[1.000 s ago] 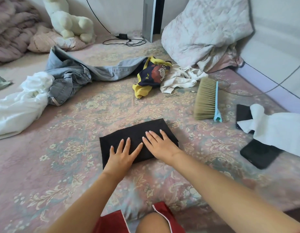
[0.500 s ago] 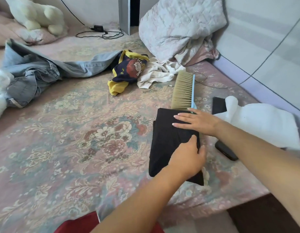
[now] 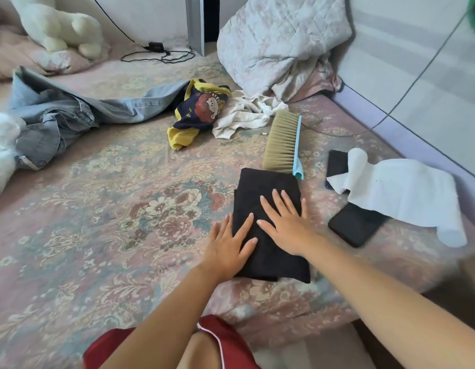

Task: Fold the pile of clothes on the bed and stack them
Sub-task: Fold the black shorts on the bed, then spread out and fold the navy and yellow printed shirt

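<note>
closest to you, at the near edge of the bed (image 3: 103, 235), your red shorts (image 3: 220, 339) show between your forearms. just beyond, both hands lie flat on the folded black garment (image 3: 268, 187): your left hand (image 3: 228, 243) straddles its left edge, part on cloth and part on the floral bedspread, and your right hand (image 3: 287, 222) presses its middle. the fingers (image 3: 279, 202) of both hands are straight and spread apart, gripping nothing.

that garment sits close to the bed's near right corner, and its far end touches or nearly touches the bristle brush (image 3: 281, 142). judging from this, smoothing outward could shove the fold into the bristles or nudge the brush. pressing unevenly, with one hand half off the cloth, could skew the layers so the stack starts crooked. it also lies near the mattress edge, so a careless sweep toward you might drag it off.

to the right, well apart, a black phone (image 3: 356, 225) lies partly under a white cloth (image 3: 401, 187).

farther back wait the unfolded pieces: a navy and yellow cartoon shirt (image 3: 199, 113), a crumpled white garment (image 3: 244, 115), light blue jeans (image 3: 79, 110), and at the far left edge a white bundle (image 3: 2, 145).
</note>
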`<control>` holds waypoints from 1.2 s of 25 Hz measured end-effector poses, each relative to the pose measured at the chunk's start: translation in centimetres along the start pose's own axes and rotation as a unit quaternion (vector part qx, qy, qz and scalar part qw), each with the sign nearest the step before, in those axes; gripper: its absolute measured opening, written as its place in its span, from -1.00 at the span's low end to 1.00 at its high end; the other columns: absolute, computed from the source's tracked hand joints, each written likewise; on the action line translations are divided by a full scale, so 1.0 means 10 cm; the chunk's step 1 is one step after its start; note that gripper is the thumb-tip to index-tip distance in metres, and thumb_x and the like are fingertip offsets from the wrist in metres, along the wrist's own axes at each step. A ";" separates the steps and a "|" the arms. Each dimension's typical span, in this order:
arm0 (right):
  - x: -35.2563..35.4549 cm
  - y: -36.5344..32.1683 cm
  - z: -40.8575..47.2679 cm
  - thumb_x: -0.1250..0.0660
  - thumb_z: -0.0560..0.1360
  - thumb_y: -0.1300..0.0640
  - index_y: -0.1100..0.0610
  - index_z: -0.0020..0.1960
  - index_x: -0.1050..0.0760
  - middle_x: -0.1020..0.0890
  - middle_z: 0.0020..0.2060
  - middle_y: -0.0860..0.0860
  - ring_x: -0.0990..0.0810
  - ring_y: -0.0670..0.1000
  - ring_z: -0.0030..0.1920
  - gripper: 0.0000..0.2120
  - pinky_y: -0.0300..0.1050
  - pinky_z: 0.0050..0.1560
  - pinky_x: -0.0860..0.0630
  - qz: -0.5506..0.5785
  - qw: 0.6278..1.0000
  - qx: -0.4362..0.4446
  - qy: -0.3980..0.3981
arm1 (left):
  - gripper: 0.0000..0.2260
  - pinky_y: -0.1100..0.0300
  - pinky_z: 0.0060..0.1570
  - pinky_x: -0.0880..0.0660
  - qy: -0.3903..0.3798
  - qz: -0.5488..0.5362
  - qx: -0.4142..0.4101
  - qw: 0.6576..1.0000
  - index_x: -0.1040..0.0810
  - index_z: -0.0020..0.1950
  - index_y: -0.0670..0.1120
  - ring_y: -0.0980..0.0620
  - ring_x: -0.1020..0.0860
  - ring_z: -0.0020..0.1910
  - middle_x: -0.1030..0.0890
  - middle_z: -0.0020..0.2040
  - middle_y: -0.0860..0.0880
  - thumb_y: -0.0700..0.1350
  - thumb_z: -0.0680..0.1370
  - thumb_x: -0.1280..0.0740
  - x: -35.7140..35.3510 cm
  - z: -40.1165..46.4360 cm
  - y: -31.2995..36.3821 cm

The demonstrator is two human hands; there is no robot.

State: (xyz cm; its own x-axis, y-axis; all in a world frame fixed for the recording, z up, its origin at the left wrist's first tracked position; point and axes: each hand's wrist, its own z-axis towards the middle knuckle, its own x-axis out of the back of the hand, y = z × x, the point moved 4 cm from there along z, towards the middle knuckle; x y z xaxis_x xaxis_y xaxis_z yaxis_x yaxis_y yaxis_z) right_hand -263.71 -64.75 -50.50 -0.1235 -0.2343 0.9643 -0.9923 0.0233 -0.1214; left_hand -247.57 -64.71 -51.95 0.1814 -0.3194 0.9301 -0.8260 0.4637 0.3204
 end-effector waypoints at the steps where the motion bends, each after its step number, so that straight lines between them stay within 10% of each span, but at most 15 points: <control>1: 0.04 0.05 -0.01 0.17 0.61 -0.23 -0.11 0.54 0.28 0.27 0.53 0.01 0.33 0.01 0.51 -0.43 0.24 0.46 0.30 -0.017 1.000 0.009 0.003 | -0.49 -0.02 0.49 0.24 -0.007 0.012 0.003 1.000 0.28 0.51 0.19 -0.05 0.16 0.55 0.06 0.58 -0.10 0.22 0.63 0.14 -0.01 -0.01 0.07; 6: 0.14 0.41 -0.23 0.16 0.65 -0.13 -0.13 0.54 0.22 0.18 0.55 0.00 0.24 0.00 0.53 -0.50 0.10 0.48 0.24 -0.016 1.000 0.013 0.009 | -0.19 -0.01 0.46 0.27 -0.061 0.047 -0.031 0.997 0.38 0.50 0.10 -0.11 0.19 0.54 0.10 0.57 -0.16 0.34 0.27 0.48 -0.10 0.04 0.58; 11: 0.07 0.44 -0.35 0.18 0.65 -0.10 -0.04 0.56 0.18 0.12 0.56 -0.01 0.18 -0.02 0.54 -0.49 0.07 0.50 0.19 -0.027 0.998 -0.024 0.045 | -0.26 0.00 0.48 0.00 0.006 0.129 -0.090 0.988 0.16 0.57 0.08 -0.05 -0.08 0.54 -0.13 0.56 -0.08 0.32 0.43 0.49 0.02 -0.05 0.31; 16: 0.13 -0.23 -0.19 0.55 0.42 -0.33 0.06 0.56 0.16 0.13 0.55 0.02 0.20 0.00 0.54 -0.17 0.01 0.48 0.20 0.016 0.997 0.012 0.072 | -0.30 -0.10 0.18 -0.45 0.070 0.166 0.094 0.979 -0.58 0.27 -0.06 -0.14 -0.51 0.28 -0.50 0.33 -0.16 0.14 0.64 0.31 0.29 -0.30 -1.17; 19: 0.15 -0.72 0.20 0.76 0.15 -0.34 0.04 0.56 0.18 0.19 0.55 0.05 0.25 0.04 0.53 0.09 0.06 0.47 0.23 -0.020 0.997 0.053 0.052 | -0.22 -0.12 0.08 -0.50 0.056 0.133 0.170 0.975 -0.60 0.23 -0.10 -0.21 -0.56 0.20 -0.54 0.27 -0.22 0.25 0.60 0.33 0.53 -0.38 -1.95; 24: 0.21 -1.24 1.16 0.15 0.62 -0.20 -0.04 0.56 0.11 0.20 0.54 -0.05 0.22 0.01 0.53 -0.44 -0.01 0.52 0.17 0.075 0.995 0.063 0.013 | 0.15 -0.04 0.48 0.10 0.110 0.055 0.213 0.969 0.06 0.57 0.02 -0.06 0.08 0.56 0.06 0.58 -0.08 0.46 0.09 0.62 1.10 0.35 -2.61; 30: 0.42 -1.45 2.61 -0.11 0.62 -0.04 -0.11 0.55 0.04 0.16 0.55 -0.03 0.16 -0.03 0.53 -0.44 -0.15 0.46 0.15 0.086 0.973 0.080 0.199 | -0.36 0.02 0.30 -0.15 0.201 0.051 0.098 0.973 -0.52 0.33 0.02 -0.04 -0.52 0.28 -0.47 0.35 0.01 0.20 0.63 0.27 0.85 0.82 -2.87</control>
State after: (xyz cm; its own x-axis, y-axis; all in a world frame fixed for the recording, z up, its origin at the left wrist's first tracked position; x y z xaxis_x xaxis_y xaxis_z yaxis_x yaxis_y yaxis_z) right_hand -249.67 -91.48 -50.84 -0.3124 0.1555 0.9371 -0.9469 -0.1294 -0.2942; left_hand -226.66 -87.52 -54.74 0.2550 0.0882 0.9629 -0.9295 0.2968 0.2189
